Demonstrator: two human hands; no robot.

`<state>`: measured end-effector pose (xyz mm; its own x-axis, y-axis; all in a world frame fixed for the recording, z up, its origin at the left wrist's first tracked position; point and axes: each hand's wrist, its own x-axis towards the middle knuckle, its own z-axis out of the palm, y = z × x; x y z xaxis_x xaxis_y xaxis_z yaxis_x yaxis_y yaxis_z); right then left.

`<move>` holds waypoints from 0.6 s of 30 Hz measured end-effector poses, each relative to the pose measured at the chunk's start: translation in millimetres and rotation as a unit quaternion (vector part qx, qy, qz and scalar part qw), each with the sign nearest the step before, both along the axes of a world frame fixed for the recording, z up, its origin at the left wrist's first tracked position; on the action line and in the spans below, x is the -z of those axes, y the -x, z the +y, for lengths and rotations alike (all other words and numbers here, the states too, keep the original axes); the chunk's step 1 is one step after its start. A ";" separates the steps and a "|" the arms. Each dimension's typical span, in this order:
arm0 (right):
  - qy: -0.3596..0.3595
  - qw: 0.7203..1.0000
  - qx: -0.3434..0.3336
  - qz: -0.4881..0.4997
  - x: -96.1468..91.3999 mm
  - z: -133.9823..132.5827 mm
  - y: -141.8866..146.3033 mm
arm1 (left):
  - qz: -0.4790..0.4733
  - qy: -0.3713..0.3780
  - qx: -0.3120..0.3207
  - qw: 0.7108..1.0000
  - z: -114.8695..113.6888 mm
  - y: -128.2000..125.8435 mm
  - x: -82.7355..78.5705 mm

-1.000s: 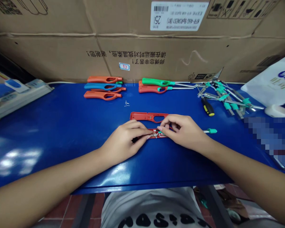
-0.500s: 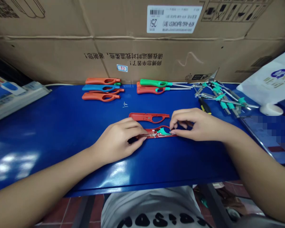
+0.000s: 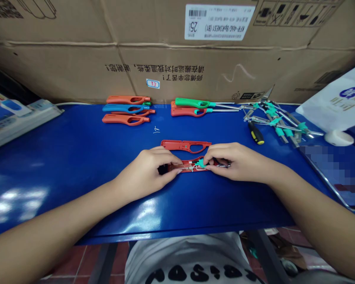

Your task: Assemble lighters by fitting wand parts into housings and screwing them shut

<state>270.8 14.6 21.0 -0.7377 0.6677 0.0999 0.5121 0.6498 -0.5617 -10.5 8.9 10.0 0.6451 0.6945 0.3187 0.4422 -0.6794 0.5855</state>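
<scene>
An opened red lighter shell half [image 3: 185,170] lies on the blue table, with white wires and metal parts inside it. My left hand [image 3: 149,167] grips its left end between thumb and fingers. Toward the shell's right end, my right hand [image 3: 235,161] pinches a green trigger [image 3: 200,162] that sits among the wires. A thin metal piece [image 3: 224,165] shows under the right fingers, partly hidden. Just behind the hands lies the matching red shell half [image 3: 177,145], with its inner side up.
Orange and blue lighter handles [image 3: 124,108] lie at the back left. Two lighters with metal tubes [image 3: 192,103] lie at the back middle. To the right are a screwdriver [image 3: 256,133], a pile of metal-and-green parts [image 3: 281,120] and a tablet [image 3: 328,169]. A cardboard box [image 3: 77,71] walls the back.
My right hand has moved left, from the shell's right end onto the green trigger. My left hand stays at the left end, its fingers slightly shifted. The view has tilted a little.
</scene>
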 end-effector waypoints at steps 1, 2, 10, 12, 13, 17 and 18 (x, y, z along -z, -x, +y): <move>-0.008 1.000 0.002 -0.008 -0.2 -0.9 0.5 | 0.001 -0.007 0.001 1.000 -0.2 0.0 0.5; -0.017 1.000 0.003 -0.017 -0.7 -1.7 0.8 | 0.003 -0.014 0.002 1.000 -0.5 0.0 1.0; -0.065 0.997 0.026 0.030 -5.0 -4.3 1.4 | 0.022 -0.078 0.012 0.997 -4.8 0.2 -1.0; -0.062 0.998 0.013 0.016 -3.9 -4.5 2.1 | 0.040 -0.081 0.039 0.995 -6.6 -0.3 -0.7; -0.061 0.998 0.005 0.005 -3.0 -4.8 2.7 | 0.054 -0.082 0.054 0.994 -7.6 -0.7 -0.1; -0.071 0.997 -0.012 -0.020 0.6 -6.3 5.4 | 0.124 -0.084 0.087 0.985 -11.6 -3.3 3.3; -0.071 0.997 -0.010 -0.022 1.1 -6.7 5.9 | 0.134 -0.083 0.089 0.984 -12.2 -3.9 4.0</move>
<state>265.0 8.0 19.9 -0.7567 0.6341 0.1590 0.5206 0.7316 -0.4401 -6.6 -3.2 6.0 0.8275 0.5164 0.2205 0.4316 -0.8362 0.3384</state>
